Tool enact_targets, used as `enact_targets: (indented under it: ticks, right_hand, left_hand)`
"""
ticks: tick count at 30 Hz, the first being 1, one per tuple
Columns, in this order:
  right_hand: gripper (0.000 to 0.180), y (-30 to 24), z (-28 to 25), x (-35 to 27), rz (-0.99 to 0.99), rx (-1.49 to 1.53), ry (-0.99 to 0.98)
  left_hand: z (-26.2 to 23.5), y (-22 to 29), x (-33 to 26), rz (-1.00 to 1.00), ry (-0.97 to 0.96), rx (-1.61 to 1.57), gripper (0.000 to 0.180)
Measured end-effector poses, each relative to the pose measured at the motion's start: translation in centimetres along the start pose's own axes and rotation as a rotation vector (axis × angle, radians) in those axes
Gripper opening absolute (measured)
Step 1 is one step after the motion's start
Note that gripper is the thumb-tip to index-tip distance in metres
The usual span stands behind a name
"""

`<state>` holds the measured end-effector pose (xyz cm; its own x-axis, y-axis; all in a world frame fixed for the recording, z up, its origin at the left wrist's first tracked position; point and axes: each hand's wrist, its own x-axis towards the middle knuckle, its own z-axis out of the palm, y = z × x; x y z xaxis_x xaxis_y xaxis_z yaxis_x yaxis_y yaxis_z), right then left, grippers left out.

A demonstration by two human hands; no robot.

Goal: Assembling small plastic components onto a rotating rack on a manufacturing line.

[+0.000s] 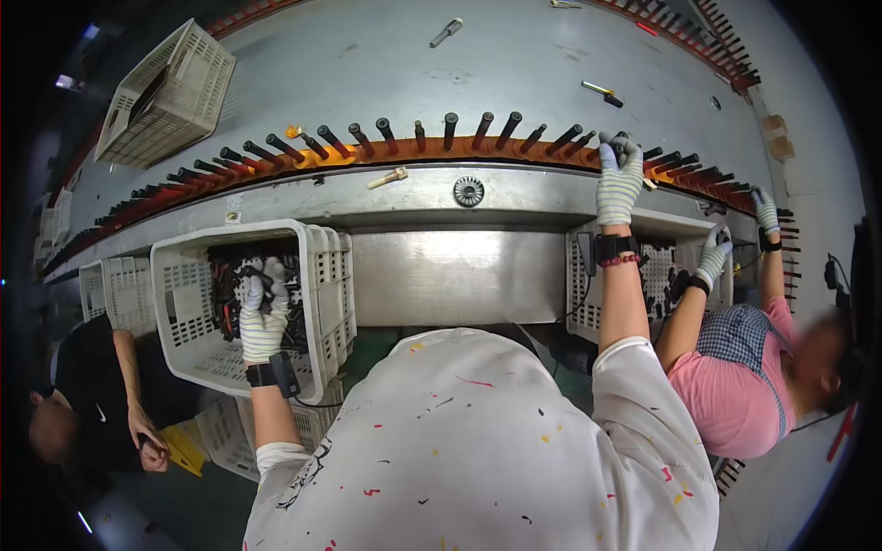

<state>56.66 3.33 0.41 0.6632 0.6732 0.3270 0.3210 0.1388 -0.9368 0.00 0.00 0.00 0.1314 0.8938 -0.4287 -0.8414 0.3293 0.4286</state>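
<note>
gloved hands working at a curved peg conveyor and a parts crate

a grey metal conveyor table is curving past, its orange rail carrying a row of dark pegs, long axes pointing away from the person. the white crate is sitting under the left hand, whose fingers are curling together onto one of the black parts piled inside. the right hand is gripping one dark peg, fingers clamped round it, upright between its neighbours.
</note>
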Motion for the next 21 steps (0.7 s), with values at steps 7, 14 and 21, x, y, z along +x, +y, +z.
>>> enact_targets:
  ticks: [7, 14, 21]
  right_hand:
    - [0.014, -0.3, 5.4, 1.0, 0.023, -0.04, -0.081]
    - [0.023, -0.8, 7.3, -3.2, -0.047, -0.382, -0.029]
    - [0.037, -9.2, 6.8, -13.2, 0.308, 0.024, -0.995]
  left_hand:
    - [5.0, -4.7, -0.7, -0.158, -0.113, 0.302, 0.035]
    - [8.6, -10.3, -0.4, -0.281, -0.122, 0.437, 0.025]
    - [13.4, -16.1, 2.8, -0.479, -0.391, 0.74, 0.022]
